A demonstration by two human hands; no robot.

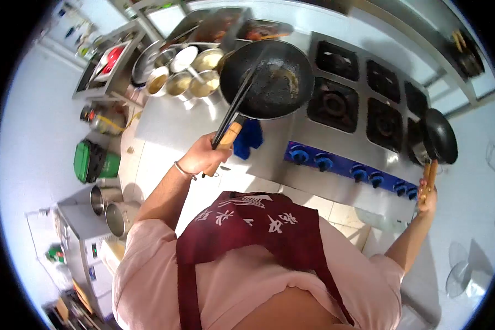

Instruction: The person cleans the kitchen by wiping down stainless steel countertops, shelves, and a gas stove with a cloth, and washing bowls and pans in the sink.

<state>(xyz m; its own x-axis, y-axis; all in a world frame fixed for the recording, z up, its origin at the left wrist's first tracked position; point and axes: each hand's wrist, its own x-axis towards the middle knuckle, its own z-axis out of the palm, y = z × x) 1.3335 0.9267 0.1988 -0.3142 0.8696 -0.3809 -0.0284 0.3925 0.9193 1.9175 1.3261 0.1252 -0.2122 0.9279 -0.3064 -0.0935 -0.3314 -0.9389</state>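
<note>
My left hand (206,156) is closed round the wooden handle of a black wok (272,82) and a pair of long black chopsticks (238,102). The wok hangs over the steel counter left of the stove, with brownish residue on its inner surface. At the far right, my right hand (427,197) grips wooden handles beside the stove's right end. A second dark pan (441,136) joins these handles, tilted on its side, with another pan partly hidden behind it. A blue cloth (248,138) lies on the counter below the first wok.
The gas stove (335,151) has several burners and blue knobs along its front. Metal pots of sauce (179,84) and trays of food (261,30) stand at the back left. A shelf (418,44) runs above the stove. A green bin (96,162) sits on the floor.
</note>
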